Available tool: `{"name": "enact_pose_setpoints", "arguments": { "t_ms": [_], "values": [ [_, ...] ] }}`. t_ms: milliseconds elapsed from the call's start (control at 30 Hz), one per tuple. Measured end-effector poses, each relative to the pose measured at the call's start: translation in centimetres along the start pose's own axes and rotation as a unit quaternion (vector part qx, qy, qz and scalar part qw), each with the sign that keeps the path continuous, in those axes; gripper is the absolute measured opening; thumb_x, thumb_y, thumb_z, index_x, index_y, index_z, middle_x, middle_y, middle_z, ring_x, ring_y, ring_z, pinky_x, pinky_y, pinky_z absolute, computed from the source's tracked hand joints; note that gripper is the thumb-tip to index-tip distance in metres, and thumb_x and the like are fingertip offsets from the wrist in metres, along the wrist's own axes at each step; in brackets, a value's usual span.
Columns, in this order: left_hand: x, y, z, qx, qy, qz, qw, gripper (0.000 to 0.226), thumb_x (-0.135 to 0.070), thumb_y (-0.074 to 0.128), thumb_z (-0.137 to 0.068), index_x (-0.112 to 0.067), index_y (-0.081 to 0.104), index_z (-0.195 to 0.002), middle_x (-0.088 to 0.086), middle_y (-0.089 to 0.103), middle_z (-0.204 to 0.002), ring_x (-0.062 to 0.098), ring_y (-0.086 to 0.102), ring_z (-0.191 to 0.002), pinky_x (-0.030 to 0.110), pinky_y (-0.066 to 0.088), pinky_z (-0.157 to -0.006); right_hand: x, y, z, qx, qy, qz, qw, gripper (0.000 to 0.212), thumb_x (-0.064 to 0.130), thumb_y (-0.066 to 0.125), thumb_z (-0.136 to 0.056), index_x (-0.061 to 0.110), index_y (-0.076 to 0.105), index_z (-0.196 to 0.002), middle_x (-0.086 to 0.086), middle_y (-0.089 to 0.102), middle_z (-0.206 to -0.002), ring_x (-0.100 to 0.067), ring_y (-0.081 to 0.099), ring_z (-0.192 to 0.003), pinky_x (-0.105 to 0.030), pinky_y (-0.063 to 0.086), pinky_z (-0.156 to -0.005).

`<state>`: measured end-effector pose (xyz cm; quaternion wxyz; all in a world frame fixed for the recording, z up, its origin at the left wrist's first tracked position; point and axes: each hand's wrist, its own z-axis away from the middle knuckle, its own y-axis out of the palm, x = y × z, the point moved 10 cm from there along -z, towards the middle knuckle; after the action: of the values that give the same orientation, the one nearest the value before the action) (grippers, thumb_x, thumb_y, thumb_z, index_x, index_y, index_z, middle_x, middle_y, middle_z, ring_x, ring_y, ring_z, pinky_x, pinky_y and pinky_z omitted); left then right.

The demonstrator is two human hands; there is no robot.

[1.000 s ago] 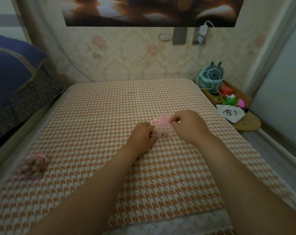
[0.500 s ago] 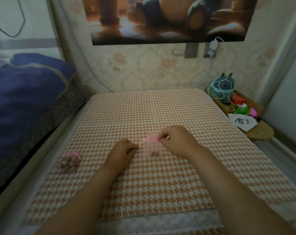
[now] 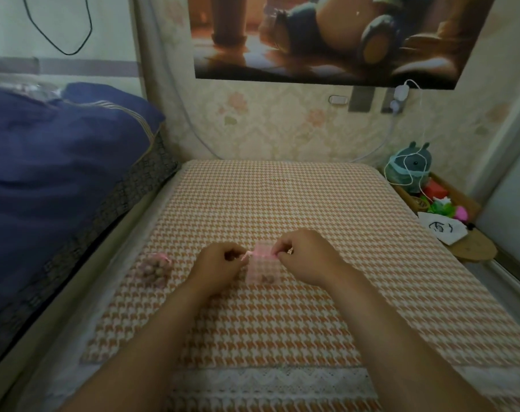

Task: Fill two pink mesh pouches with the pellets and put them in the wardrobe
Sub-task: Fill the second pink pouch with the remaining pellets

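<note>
A pink mesh pouch (image 3: 263,267) lies on the orange houndstooth cloth (image 3: 282,209), with a few brown pellets showing at its bottom. My left hand (image 3: 220,267) pinches the pink drawstring at the pouch's left top corner. My right hand (image 3: 305,257) pinches the string at its right top corner. A second pink mesh pouch (image 3: 156,267), bulging with pellets and gathered at its top, rests on the cloth to the left of my left hand, apart from it.
A dark blue quilt (image 3: 53,179) is piled on the left. At the right stands a low wooden stand (image 3: 473,248) with a grey plush toy (image 3: 412,166), a white cable, small coloured items and a white pouch (image 3: 440,230). A lace edge runs along the cloth's near side.
The view has tilted up and pulled back. My hands have moved apart to the pouch's two top corners, each pinching a string end. The full pouch on the left has not moved.
</note>
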<state>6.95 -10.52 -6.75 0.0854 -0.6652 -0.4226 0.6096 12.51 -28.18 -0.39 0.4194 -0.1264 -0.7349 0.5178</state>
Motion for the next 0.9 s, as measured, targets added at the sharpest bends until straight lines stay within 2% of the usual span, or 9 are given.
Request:
{"name": "enact_pose_setpoints", "arguments": {
  "t_ms": [67,167,267,333,400,567,733,833,900],
  "values": [
    [0.4,-0.6,-0.4,-0.007,-0.042,0.08,0.996,0.009,-0.024,0.073,-0.086,-0.027,0.074,-0.094,-0.007,0.073,-0.08,0.009,0.066,-0.064,0.024,0.053,-0.058,-0.2,0.2,-0.1,0.003,0.0,0.009,1.0,0.019,0.023,0.06,-0.093,0.031,0.077,-0.097,0.014,0.073,-0.097,-0.005,0.064,-0.085,-0.033,0.057,-0.081],
    [-0.6,-2.3,-0.9,-0.051,-0.056,0.146,0.986,0.014,-0.024,0.073,-0.087,-0.022,0.07,-0.101,-0.003,0.071,-0.087,0.005,0.06,-0.055,0.021,0.049,-0.05,-0.4,0.4,-0.4,0.01,-0.003,0.018,1.0,0.019,0.025,0.06,-0.094,0.032,0.077,-0.099,0.015,0.073,-0.1,-0.004,0.063,-0.086,-0.03,0.055,-0.08],
    [-3.2,-3.7,-1.0,-0.077,-0.019,0.174,0.982,0.01,-0.024,0.076,-0.084,-0.019,0.073,-0.093,-0.004,0.072,-0.083,0.002,0.065,-0.064,0.018,0.052,-0.057,0.0,0.3,-0.5,0.01,-0.017,0.037,0.999,0.017,0.028,0.062,-0.093,0.033,0.077,-0.098,0.016,0.073,-0.098,-0.002,0.063,-0.085,-0.029,0.055,-0.08],
    [-5.2,-3.7,-1.1,-0.055,0.027,0.169,0.984,0.011,-0.025,0.077,-0.083,-0.02,0.074,-0.094,-0.007,0.074,-0.085,0.002,0.069,-0.079,0.016,0.055,-0.071,0.5,0.3,-0.6,0.011,-0.03,0.049,0.998,0.015,0.03,0.063,-0.091,0.034,0.077,-0.097,0.017,0.073,-0.097,-0.002,0.063,-0.085,-0.029,0.055,-0.079],
    [-6.9,-3.0,-0.9,-0.015,0.065,0.156,0.986,0.013,-0.024,0.075,-0.085,-0.021,0.074,-0.098,-0.008,0.074,-0.089,0.001,0.069,-0.086,0.015,0.054,-0.078,0.7,0.3,-0.6,0.009,-0.04,0.059,0.997,0.014,0.032,0.064,-0.091,0.034,0.076,-0.097,0.017,0.073,-0.097,-0.003,0.063,-0.085,-0.03,0.055,-0.078],
    [-8.4,-1.0,0.0,0.057,0.11,0.042,0.991,0.011,-0.027,0.071,-0.088,-0.026,0.073,-0.098,-0.016,0.071,-0.09,-0.009,0.062,-0.088,0.004,0.044,-0.075,0.6,0.1,-0.6,-0.004,-0.044,0.079,0.996,0.012,0.037,0.063,-0.09,0.036,0.074,-0.093,0.015,0.071,-0.094,-0.006,0.063,-0.083,-0.029,0.052,-0.071],
    [-8.3,-0.2,0.1,0.084,0.134,-0.025,0.987,0.012,-0.031,0.068,-0.089,-0.03,0.074,-0.1,-0.021,0.064,-0.096,-0.01,0.056,-0.094,0.008,0.04,-0.076,0.4,0.0,-0.4,-0.001,-0.043,0.073,0.996,0.011,0.037,0.063,-0.09,0.037,0.074,-0.093,0.017,0.071,-0.093,-0.004,0.063,-0.083,-0.031,0.054,-0.072],
    [-8.3,-0.1,0.1,0.084,0.122,-0.006,0.989,0.014,-0.029,0.063,-0.093,-0.029,0.074,-0.1,-0.018,0.061,-0.105,-0.007,0.055,-0.101,0.01,0.04,-0.083,0.6,-0.2,-0.4,-0.005,-0.043,0.069,0.997,0.012,0.036,0.064,-0.09,0.034,0.075,-0.093,0.016,0.071,-0.092,-0.004,0.063,-0.082,-0.029,0.053,-0.071],
    [-8.0,-0.2,0.1,0.084,0.091,0.002,0.992,0.018,-0.029,0.057,-0.097,-0.026,0.075,-0.1,-0.018,0.064,-0.099,-0.011,0.057,-0.091,0.013,0.044,-0.08,0.8,-0.4,-0.4,-0.007,-0.045,0.063,0.997,0.011,0.034,0.064,-0.091,0.035,0.075,-0.092,0.018,0.071,-0.092,-0.003,0.063,-0.081,-0.028,0.053,-0.072]
  ]
}}
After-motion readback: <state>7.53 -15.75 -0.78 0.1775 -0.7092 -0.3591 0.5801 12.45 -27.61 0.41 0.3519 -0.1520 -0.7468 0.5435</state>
